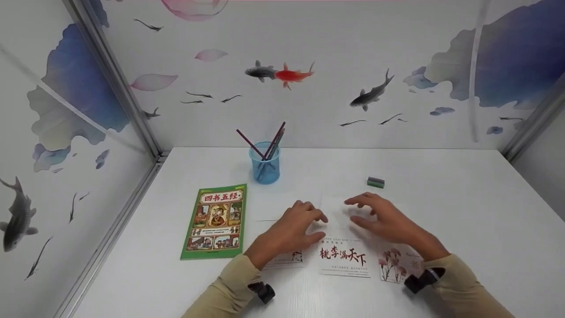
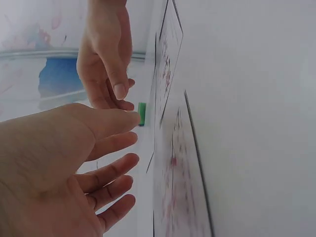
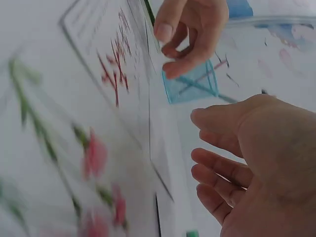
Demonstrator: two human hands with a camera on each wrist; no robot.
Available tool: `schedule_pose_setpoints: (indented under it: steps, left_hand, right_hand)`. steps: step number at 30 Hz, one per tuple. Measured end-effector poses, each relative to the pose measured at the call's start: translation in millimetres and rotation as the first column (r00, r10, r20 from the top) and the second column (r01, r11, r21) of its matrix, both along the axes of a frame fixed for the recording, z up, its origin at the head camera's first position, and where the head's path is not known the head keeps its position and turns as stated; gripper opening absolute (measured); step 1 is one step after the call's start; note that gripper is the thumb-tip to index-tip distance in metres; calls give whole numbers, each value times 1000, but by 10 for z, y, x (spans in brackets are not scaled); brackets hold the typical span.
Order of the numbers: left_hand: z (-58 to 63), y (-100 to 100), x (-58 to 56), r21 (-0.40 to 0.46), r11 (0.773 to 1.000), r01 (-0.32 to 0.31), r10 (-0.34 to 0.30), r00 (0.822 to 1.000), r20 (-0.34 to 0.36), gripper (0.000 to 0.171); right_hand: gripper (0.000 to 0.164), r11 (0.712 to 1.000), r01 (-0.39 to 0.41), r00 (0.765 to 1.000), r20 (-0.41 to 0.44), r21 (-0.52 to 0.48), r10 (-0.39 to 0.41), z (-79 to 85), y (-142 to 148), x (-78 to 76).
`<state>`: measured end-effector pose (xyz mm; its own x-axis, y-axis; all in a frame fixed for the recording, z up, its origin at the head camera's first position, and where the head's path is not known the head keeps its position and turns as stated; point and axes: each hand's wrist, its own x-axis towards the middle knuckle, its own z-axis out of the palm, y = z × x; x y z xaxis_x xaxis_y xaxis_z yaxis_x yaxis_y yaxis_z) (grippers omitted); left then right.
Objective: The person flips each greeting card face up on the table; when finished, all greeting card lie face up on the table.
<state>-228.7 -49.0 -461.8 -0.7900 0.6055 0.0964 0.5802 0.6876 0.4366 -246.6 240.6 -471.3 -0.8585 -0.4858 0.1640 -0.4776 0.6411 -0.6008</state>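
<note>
In the head view my left hand hovers over the left card, hiding much of it. My right hand is held above the right side of the cards. Both hands have loosely bent, spread fingers with nothing between them, and a gap separates them. Below the gap lies a card with red characters. A card with pink flowers lies under the right wrist, partly covered. In the left wrist view the fingers of my left hand are apart, as are those of my right hand in the right wrist view.
A green picture book lies to the left. Behind the hands stands a blue mesh cup of pencils. A small green and grey block sits at the back right. White panels with painted fish enclose the white table.
</note>
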Motion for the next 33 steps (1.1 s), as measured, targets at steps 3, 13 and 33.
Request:
schedule_pose_setpoints:
  steps: [3,13,33]
  left_hand:
    - [-5,269,-48,-7,1000,28,-28,999,-39,30]
    - [-53,985,-112,-91,994,67,-77,990,-115,36]
    - [-49,1127,-59,-116,979,168,-169,986,-6,49]
  right_hand:
    - [42,993,113,994,10,22,-113,-17,421,-40]
    - [56,972,228,961,144,58,-234,-91,1143,-77]
    - [80,975,223,973,59,17,-224,52,1020,-76]
